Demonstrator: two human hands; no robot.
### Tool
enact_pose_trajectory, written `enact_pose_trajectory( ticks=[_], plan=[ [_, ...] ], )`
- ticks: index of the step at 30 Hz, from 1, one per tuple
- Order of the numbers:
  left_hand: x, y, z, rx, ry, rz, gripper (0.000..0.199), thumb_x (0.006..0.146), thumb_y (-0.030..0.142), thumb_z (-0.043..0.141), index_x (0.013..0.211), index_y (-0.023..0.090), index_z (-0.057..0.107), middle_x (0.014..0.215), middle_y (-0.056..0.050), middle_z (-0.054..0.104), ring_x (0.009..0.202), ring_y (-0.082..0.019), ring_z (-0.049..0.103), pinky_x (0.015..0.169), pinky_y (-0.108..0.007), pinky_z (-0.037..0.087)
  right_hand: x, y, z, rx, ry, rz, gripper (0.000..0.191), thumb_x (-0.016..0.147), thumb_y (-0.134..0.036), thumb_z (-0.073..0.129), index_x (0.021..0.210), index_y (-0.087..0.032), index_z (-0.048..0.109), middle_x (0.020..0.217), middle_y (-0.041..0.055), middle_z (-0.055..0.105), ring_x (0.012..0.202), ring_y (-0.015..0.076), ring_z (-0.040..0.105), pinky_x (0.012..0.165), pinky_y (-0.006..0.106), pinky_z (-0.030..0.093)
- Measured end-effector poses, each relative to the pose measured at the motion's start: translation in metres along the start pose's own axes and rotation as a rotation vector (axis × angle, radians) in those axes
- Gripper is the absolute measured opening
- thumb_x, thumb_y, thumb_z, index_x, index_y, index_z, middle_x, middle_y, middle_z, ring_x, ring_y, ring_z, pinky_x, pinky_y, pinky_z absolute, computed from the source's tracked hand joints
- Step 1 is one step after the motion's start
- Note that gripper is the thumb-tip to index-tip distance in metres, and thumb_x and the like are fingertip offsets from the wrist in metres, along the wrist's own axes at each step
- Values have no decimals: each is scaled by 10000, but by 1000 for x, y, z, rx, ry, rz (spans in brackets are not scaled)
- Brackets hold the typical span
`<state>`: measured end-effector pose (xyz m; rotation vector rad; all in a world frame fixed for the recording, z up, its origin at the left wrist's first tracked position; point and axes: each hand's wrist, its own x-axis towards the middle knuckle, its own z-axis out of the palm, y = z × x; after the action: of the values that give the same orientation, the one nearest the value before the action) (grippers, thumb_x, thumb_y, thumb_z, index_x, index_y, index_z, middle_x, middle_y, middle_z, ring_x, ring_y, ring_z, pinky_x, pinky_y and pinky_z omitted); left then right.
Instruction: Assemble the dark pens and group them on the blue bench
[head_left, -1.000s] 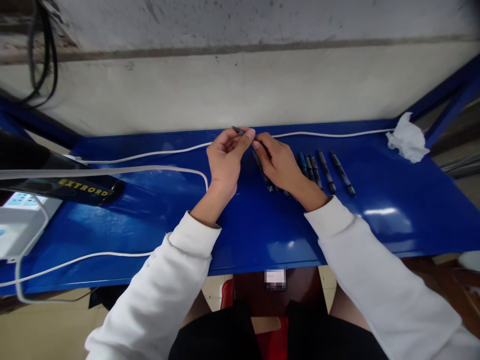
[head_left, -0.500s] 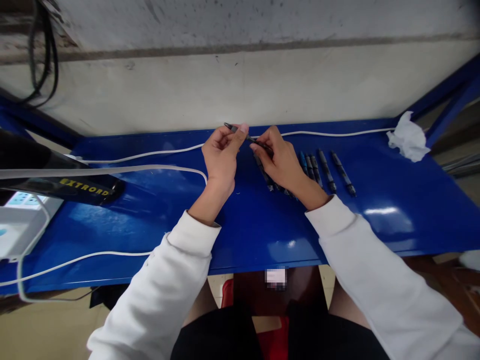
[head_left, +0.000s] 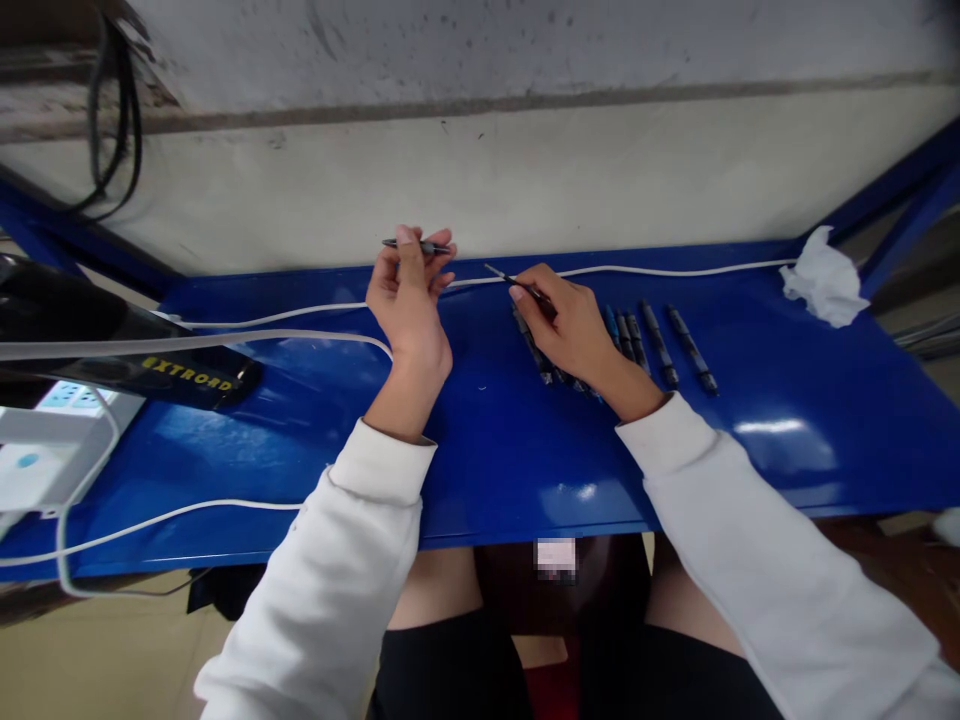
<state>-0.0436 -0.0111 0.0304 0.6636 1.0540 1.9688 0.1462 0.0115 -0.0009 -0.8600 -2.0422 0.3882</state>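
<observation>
My left hand [head_left: 409, 290] pinches a short dark pen part [head_left: 431, 247] between thumb and fingers, its pointed end to the left. To its right, my right hand [head_left: 562, 320] is closed round a dark pen piece [head_left: 501, 273] whose thin tip sticks out to the upper left. A gap separates the two pieces. Beside and partly under my right hand lie several dark pens [head_left: 531, 345]. Further right are more pens, among them two spaced apart, a dark pen [head_left: 659, 343] and the rightmost pen [head_left: 691, 350].
Crumpled white tissue [head_left: 825, 278] sits at the back right of the blue table [head_left: 495, 470]. At the left are a black object with yellow lettering [head_left: 127, 350] and a white power strip [head_left: 45, 455]. A white cable [head_left: 300, 310] runs along the back, behind my hands.
My left hand has moved left, away from my right hand, and turned. The pen that both hands held is now in two separate pieces. The view has shifted slightly.
</observation>
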Motion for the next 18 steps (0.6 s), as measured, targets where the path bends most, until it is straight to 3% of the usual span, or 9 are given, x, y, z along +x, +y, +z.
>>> enact_pose_trajectory(
  ticks=[4, 12, 18],
  plan=[
    [5, 0, -5, -36, 39, -33, 285, 1192, 488, 652, 1111, 219, 701, 1339, -90, 845, 1324, -229, 814, 963, -269, 655, 0, -1, -1, 10, -7, 10, 429, 1220, -614, 490, 1128, -241, 681, 781, -9, 637, 646, 176, 524, 687, 342, 351],
    [1, -5, -2, -24, 7, -52, 268, 1183, 452, 670, 1042, 231, 723, 1236, -101, 888, 1095, -181, 868, 763, -213, 620, 0, -3, -3, 27, -42, 39, 416, 1215, -592, 522, 1144, -238, 729, 824, 10, 687, 641, 174, 530, 688, 334, 363],
    [-5, -8, 2, -23, -67, -87, 269, 1148, 492, 719, 1084, 232, 745, 1206, -91, 900, 1085, -206, 872, 768, -241, 615, -1, -4, -3, 7, -63, 50, 425, 1217, -585, 522, 1103, -244, 749, 844, 17, 703, 658, 172, 531, 695, 334, 360]
  ],
)
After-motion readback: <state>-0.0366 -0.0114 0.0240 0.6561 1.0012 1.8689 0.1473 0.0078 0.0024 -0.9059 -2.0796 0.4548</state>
